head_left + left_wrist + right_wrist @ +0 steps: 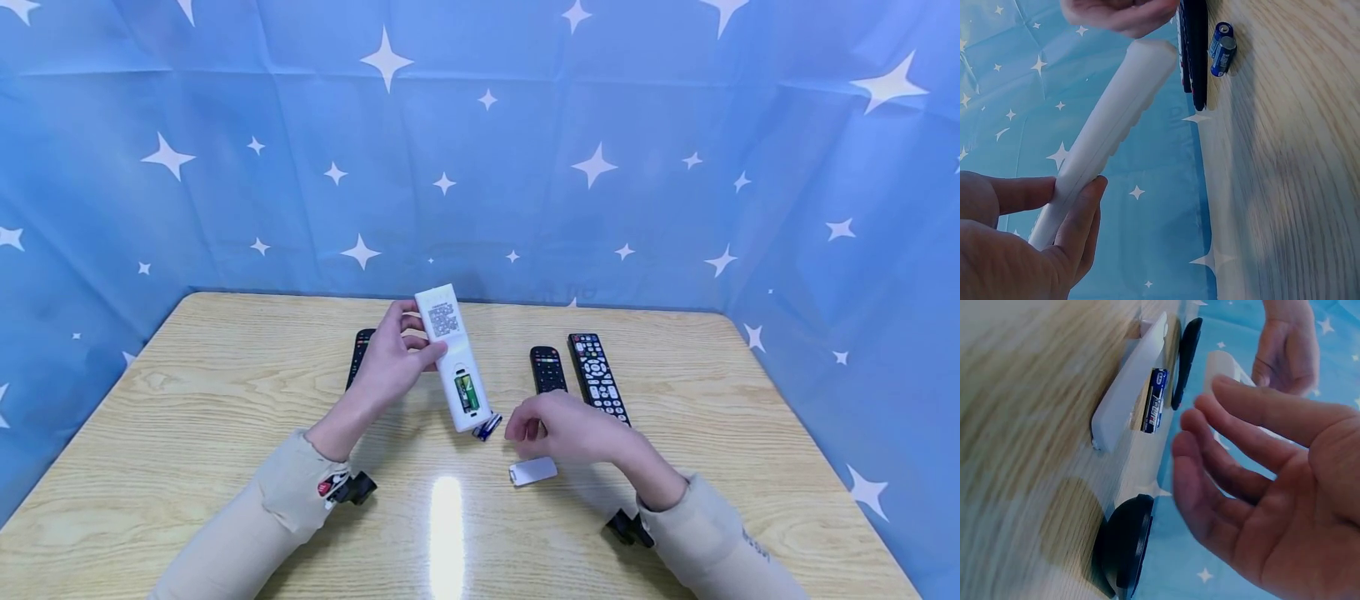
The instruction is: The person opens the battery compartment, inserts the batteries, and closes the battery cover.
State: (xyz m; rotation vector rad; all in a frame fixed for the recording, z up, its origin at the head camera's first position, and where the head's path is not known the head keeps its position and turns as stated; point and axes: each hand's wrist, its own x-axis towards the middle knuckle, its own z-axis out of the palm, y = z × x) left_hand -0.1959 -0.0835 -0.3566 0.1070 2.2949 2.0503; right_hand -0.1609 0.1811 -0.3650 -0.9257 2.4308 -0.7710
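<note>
My left hand (393, 360) grips a white remote (452, 357) above the table, back side up, its battery bay open with a green battery (467, 392) showing inside. In the left wrist view the white remote (1104, 140) runs between thumb and fingers. Blue batteries (487, 427) lie on the wood just under its lower end; they show again as blue batteries (1222, 48) and one as a blue battery (1154, 400). My right hand (558, 427) hovers empty with relaxed fingers over a white battery cover (532, 472), seen edge-on as the white cover (1127, 387).
Two black remotes lie side by side to the right, a short one (548, 369) and a longer one (597, 376). Another black remote (358, 355) lies partly behind my left hand. The wooden table (187, 433) is backed by a blue star-printed cloth (600, 167).
</note>
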